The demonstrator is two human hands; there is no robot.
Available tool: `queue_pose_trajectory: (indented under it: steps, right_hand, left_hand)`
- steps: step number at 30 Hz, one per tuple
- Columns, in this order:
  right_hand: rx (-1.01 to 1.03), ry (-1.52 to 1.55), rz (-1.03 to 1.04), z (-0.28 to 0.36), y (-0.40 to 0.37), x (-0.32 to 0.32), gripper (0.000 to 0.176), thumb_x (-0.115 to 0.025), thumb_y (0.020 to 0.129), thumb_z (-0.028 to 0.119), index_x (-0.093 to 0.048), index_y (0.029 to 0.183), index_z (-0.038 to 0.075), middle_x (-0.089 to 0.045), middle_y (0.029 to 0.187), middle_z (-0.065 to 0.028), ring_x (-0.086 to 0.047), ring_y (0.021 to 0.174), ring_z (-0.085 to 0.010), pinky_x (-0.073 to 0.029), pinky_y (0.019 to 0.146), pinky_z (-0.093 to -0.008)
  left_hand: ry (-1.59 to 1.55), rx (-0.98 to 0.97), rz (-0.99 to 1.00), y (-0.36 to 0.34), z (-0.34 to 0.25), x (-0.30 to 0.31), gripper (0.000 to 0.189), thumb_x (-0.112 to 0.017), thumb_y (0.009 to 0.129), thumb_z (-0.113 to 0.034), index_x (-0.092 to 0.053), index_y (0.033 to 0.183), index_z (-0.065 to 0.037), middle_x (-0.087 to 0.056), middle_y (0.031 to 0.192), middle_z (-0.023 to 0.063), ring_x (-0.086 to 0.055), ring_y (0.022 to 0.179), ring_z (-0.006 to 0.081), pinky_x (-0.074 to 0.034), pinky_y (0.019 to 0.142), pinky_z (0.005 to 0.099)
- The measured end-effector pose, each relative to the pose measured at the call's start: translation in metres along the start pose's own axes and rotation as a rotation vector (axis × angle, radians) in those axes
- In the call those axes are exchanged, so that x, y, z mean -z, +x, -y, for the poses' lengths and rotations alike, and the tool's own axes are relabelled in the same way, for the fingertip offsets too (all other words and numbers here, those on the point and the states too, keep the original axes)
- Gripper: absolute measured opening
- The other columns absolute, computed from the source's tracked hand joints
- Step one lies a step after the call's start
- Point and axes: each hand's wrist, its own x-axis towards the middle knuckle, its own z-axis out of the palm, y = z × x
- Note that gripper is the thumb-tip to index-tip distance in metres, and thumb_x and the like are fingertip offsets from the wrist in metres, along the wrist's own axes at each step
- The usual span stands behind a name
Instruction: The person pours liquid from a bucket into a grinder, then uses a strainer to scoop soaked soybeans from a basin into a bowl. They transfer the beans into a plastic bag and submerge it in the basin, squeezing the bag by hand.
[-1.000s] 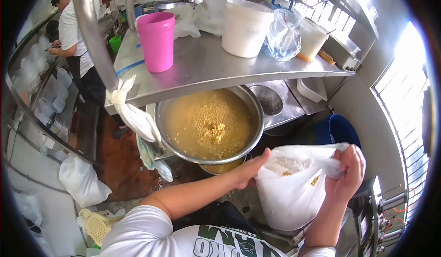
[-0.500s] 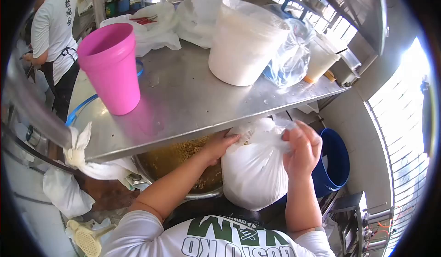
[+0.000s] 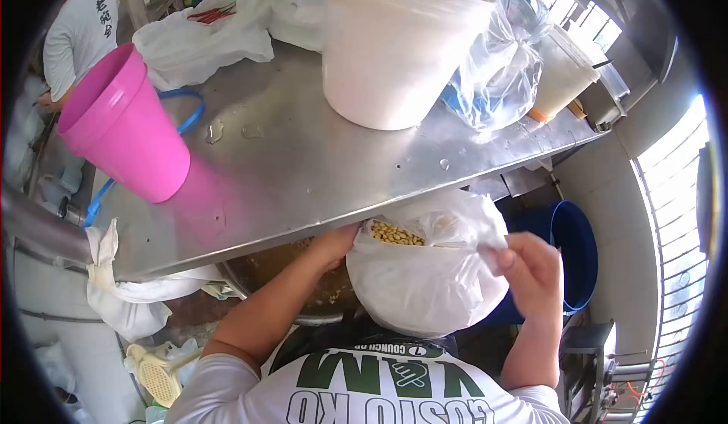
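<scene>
A bulging white plastic bag (image 3: pixel 428 287) hangs in front of me, below the steel table's edge. Its mouth is parted, and small pale yellow beans or nuts (image 3: pixel 394 233) show inside. My left hand (image 3: pixel 339 244) grips the bag's left rim, its fingers partly hidden by the bag and the table edge. On the other side my right hand (image 3: pixel 533 269) pinches the rim between thumb and fingers. Under the table, beside my left forearm, a large pot (image 3: pixel 309 320) holds brownish liquid with bits of similar food.
The steel table (image 3: pixel 288 166) carries a pink bucket (image 3: pixel 140 136), a large white bucket (image 3: pixel 390 60), a clear plastic bag (image 3: pixel 497 75) and a tub (image 3: pixel 565 71). A blue barrel (image 3: pixel 580 272) stands right. Another person (image 3: pixel 80 34) works at the far left.
The bag's mouth has opened wider, exposing the yellow contents. My right hand has moved slightly right and down with the rim. The view has shifted closer to the table.
</scene>
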Motion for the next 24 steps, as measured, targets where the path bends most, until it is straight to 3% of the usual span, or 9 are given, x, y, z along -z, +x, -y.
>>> queue_pose_trajectory:
  steps: [3, 6, 9, 12, 17, 19, 20, 21, 24]
  right_hand:
    - [-0.097, 0.2, -0.186, -0.03, 0.025, -0.01, 0.031, -0.078, 0.097, 0.014, -0.068, 0.121, -0.004, -0.071, 0.092, -0.0017, -0.063, 0.083, -0.0061, -0.05, 0.076, -0.0227]
    - [-0.122, 0.164, -0.299, -0.047, 0.035, -0.02, 0.038, -0.081, 0.095, 0.014, -0.067, 0.126, -0.002, -0.07, 0.085, -0.001, -0.061, 0.077, -0.0055, -0.05, 0.072, -0.0216]
    - [0.121, -0.019, -0.526, -0.055, 0.029, -0.027, 0.042, -0.085, 0.09, 0.011, -0.067, 0.126, -0.001, -0.069, 0.075, -0.003, -0.058, 0.065, -0.0054, -0.048, 0.062, -0.0203]
    - [0.313, -0.158, -0.523, -0.056, 0.027, -0.028, 0.04, -0.085, 0.089, 0.008, -0.069, 0.124, -0.001, -0.069, 0.074, -0.0043, -0.058, 0.066, -0.0047, -0.049, 0.062, -0.0207]
    - [0.269, -0.093, -0.558, -0.069, 0.031, -0.026, 0.035, -0.086, 0.088, 0.006, -0.072, 0.118, -0.002, -0.07, 0.075, -0.0049, -0.061, 0.066, -0.0055, -0.051, 0.063, -0.0212]
    - [0.351, -0.138, -0.649, -0.073, 0.027, -0.025, 0.034, -0.087, 0.087, 0.008, -0.073, 0.117, -0.001, -0.07, 0.077, -0.004, -0.061, 0.068, -0.0052, -0.05, 0.061, -0.0206]
    - [0.51, -0.246, -0.662, -0.073, 0.03, -0.017, 0.032, -0.087, 0.089, 0.01, -0.074, 0.116, 0.0, -0.067, 0.081, -0.003, -0.06, 0.072, -0.0048, -0.049, 0.062, -0.0202]
    - [0.447, -0.26, -0.745, -0.079, 0.029, -0.002, 0.032, -0.086, 0.091, 0.013, -0.073, 0.117, -0.001, -0.066, 0.083, -0.0021, -0.059, 0.074, -0.0049, -0.049, 0.064, -0.02]
    - [0.239, -0.138, -0.67, -0.08, 0.029, 0.044, 0.037, -0.083, 0.094, 0.022, -0.072, 0.121, -0.002, -0.067, 0.09, -0.0016, -0.06, 0.079, -0.0063, -0.048, 0.071, -0.0203]
  left_hand:
    - [0.299, 0.088, -0.011, 0.0, -0.004, 0.004, 0.031, -0.057, 0.108, -0.022, -0.068, 0.122, 0.003, -0.073, 0.109, 0.0102, -0.067, 0.096, 0.0178, -0.054, 0.084, 0.0322]
    - [0.101, -0.079, 0.027, 0.003, 0.007, -0.002, 0.029, -0.053, 0.109, -0.018, -0.068, 0.122, 0.004, -0.073, 0.108, 0.0094, -0.066, 0.096, 0.0161, -0.054, 0.084, 0.0319]
    - [0.171, -0.068, 0.03, 0.001, 0.004, -0.001, 0.032, -0.05, 0.109, -0.014, -0.067, 0.129, 0.004, -0.074, 0.113, 0.0105, -0.066, 0.099, 0.0152, -0.053, 0.088, 0.0318]
    - [0.063, 0.023, 0.013, 0.003, 0.008, 0.0, 0.036, -0.052, 0.107, -0.023, -0.07, 0.121, 0.005, -0.076, 0.103, 0.0105, -0.065, 0.09, 0.0179, -0.051, 0.086, 0.0336]
    - [0.026, -0.043, 0.015, 0.009, 0.011, 0.001, 0.035, -0.051, 0.108, -0.021, -0.071, 0.121, 0.005, -0.075, 0.109, 0.0107, -0.065, 0.094, 0.0166, -0.051, 0.086, 0.0325]
    - [0.021, -0.032, -0.004, 0.0, 0.007, -0.002, 0.034, -0.051, 0.108, -0.02, -0.071, 0.122, 0.004, -0.075, 0.11, 0.0108, -0.065, 0.095, 0.0163, -0.052, 0.087, 0.0326]
    - [0.042, -0.014, 0.025, -0.002, 0.002, -0.002, 0.035, -0.05, 0.109, -0.017, -0.066, 0.133, 0.002, -0.073, 0.119, 0.012, -0.066, 0.101, 0.0174, -0.053, 0.091, 0.0326]
    - [0.064, 0.0, 0.051, -0.002, -0.001, -0.001, 0.04, -0.05, 0.109, -0.013, -0.06, 0.145, -0.001, -0.071, 0.127, 0.0131, -0.068, 0.107, 0.0186, -0.054, 0.095, 0.0326]
    - [0.084, -0.103, -0.002, -0.008, -0.005, -0.004, 0.036, -0.047, 0.108, -0.014, -0.067, 0.134, 0.002, -0.074, 0.119, 0.0131, -0.066, 0.103, 0.0179, -0.051, 0.094, 0.0326]
